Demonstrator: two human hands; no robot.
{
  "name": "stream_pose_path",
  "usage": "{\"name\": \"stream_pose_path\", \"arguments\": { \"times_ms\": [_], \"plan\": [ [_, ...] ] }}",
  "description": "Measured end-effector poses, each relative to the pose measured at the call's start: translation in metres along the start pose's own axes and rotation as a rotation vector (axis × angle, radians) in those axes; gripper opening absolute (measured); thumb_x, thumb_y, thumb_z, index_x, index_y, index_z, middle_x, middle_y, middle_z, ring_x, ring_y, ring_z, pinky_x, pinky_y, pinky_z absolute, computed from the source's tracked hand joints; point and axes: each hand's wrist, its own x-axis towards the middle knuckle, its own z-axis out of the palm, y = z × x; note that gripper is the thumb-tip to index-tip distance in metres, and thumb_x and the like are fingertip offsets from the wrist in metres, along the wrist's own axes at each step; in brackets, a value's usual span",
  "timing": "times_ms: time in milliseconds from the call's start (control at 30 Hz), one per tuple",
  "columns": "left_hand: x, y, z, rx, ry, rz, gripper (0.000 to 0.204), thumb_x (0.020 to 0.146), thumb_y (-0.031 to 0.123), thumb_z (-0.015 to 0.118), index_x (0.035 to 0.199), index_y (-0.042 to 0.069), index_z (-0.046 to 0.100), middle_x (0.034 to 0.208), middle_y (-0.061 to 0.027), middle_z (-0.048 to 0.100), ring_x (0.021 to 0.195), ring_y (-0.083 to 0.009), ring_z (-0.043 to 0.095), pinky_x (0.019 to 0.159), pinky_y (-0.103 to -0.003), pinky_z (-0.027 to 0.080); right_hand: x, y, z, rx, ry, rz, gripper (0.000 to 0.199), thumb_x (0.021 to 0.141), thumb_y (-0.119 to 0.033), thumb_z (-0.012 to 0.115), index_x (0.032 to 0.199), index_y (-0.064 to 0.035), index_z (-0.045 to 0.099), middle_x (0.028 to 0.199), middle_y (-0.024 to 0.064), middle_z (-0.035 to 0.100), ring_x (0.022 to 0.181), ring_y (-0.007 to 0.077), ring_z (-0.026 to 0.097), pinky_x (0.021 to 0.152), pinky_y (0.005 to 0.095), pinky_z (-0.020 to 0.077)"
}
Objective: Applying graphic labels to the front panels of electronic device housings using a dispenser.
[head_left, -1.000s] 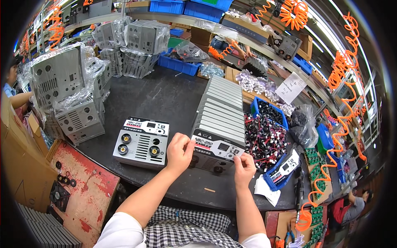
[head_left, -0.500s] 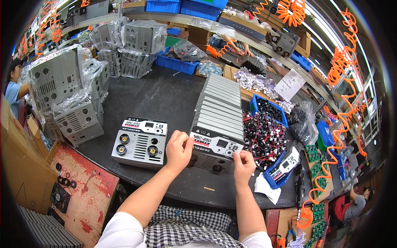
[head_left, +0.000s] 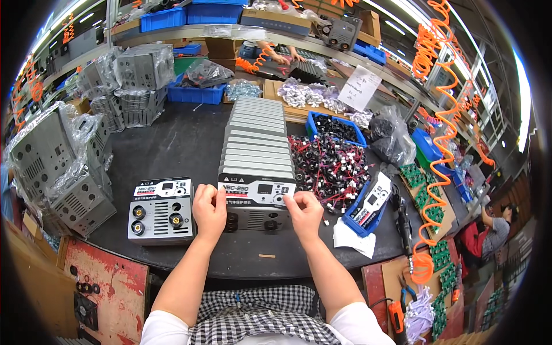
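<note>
Dark round workbench (head_left: pixel 172 138) carries everything, laid out within arm's reach of the person.

Left side: stacked grey metal housings in plastic wrap (head_left: pixel 63 167), parked well clear of the hands, probably as stock.

Centre: a long row of front panels (head_left: pixel 256 138) stood on edge, packed face to back, so the nearest one faces the person and comes off first. Front panel at the near end (head_left: pixel 257 198) has a white label strip with a small display window on top, grey louvred part with two dark sockets below.

Just left of it, apart from the row: a finished-looking front panel (head_left: pixel 161 210) lying face up, brass-coloured sockets showing.

Right of the row: a heap of black knobs with red leads (head_left: pixel 336 169) and a blue bin (head_left: pixel 333 126), near the right hand for easy picking. Blue-cased handheld device (head_left: pixel 371 204) and a white paper scrap (head_left: pixel 353 238) just beyond.

Left hand (head_left: pixel 210 210) sits at the label strip's left edge, fingers curled narrow, tips pinching or pressing that corner. Right hand (head_left: pixel 305 211) mirrors it on the right edge, fingers bent, tips on the strip. Whether they grip or only press, can't tell.

Versus a second ago: same panel, hands at much the same spots, right hand slightly higher on the panel edge. Head has tilted, so the bench sits more central in view.
</note>
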Motion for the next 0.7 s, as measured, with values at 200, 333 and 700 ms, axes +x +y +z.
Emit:
{"name": "stream_pose_path", "arguments": {
  "times_ms": [200, 333, 700],
  "plan": [
    [0.005, -0.009, -0.001, -0.089, -0.006, -0.212, 0.042, 0.077, 0.01, 0.073, 0.056, 0.001, 0.038, 0.059, -0.0075, 0.051, 0.055, -0.0168, 0.045, 0.052, -0.031, 0.037, 0.008, -0.006, -0.002, -0.139, -0.07, 0.078, 0.027, 0.074, -0.011, 0.073, 0.061, 0.0015, 0.053, 0.069, 0.0085, 0.059, 0.063, 0.017, 0.054, 0.059, 0.0283, 0.0423],
    [-0.012, -0.013, -0.001, -0.282, 0.146, -0.326, 0.032, 0.079, 0.017, 0.075, 0.078, 0.002, 0.047, 0.072, -0.0034, 0.052, 0.061, -0.0098, 0.044, 0.057, -0.026, 0.041, 0.0, -0.01, 0.0, -0.077, -0.009, -0.146, 0.024, 0.073, -0.008, 0.073, 0.064, -0.0002, 0.052, 0.086, 0.0147, 0.063, 0.069, 0.0226, 0.059, 0.061, 0.0309, 0.0455],
    [-0.043, 0.033, -0.032, -0.108, 0.037, 0.026, 0.034, 0.083, 0.029, 0.069, 0.086, 0.002, 0.047, 0.068, -0.0137, 0.055, 0.062, -0.0314, 0.056, 0.057, -0.037, 0.044, -0.022, -0.013, -0.031, -0.037, -0.245, -0.24, 0.028, 0.071, 0.0, 0.072, 0.062, -0.0022, 0.046, 0.07, 0.0091, 0.054, 0.065, 0.0209, 0.055, 0.057, 0.0272, 0.0422]
  ]
}}
